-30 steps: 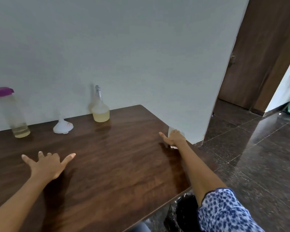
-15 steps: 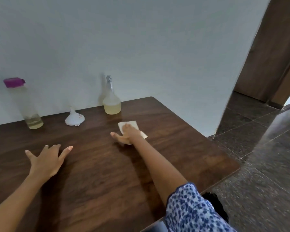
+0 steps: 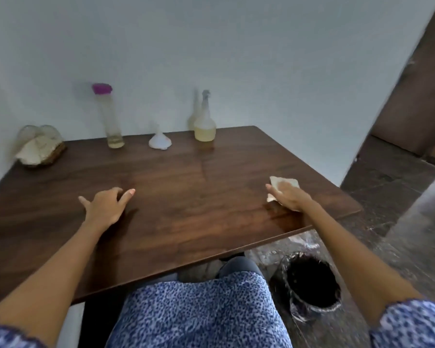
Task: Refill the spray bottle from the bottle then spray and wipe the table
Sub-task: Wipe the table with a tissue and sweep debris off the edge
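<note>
My right hand (image 3: pixel 289 195) presses flat on a folded white cloth (image 3: pixel 285 182) near the right edge of the dark wooden table (image 3: pixel 186 192). My left hand (image 3: pixel 106 205) rests open on the table at the left, fingers spread. At the back by the wall stands the spray bottle (image 3: pixel 204 121) with pale yellow liquid in its lower part. To its left lies a white funnel (image 3: pixel 160 141), upside down. Further left stands a tall clear bottle (image 3: pixel 111 116) with a purple cap and a little liquid at the bottom.
A basket (image 3: pixel 39 146) holding pale cloth sits at the table's back left corner. A black-lined bin (image 3: pixel 312 282) stands on the floor below the table's front right edge. A brown door (image 3: pixel 417 96) is at the right. The white wall runs behind the table.
My right hand has slid the cloth from the table's middle, near the spray bottle, out to the right edge. The camera has tilted down and left. My left hand stays resting in place.
</note>
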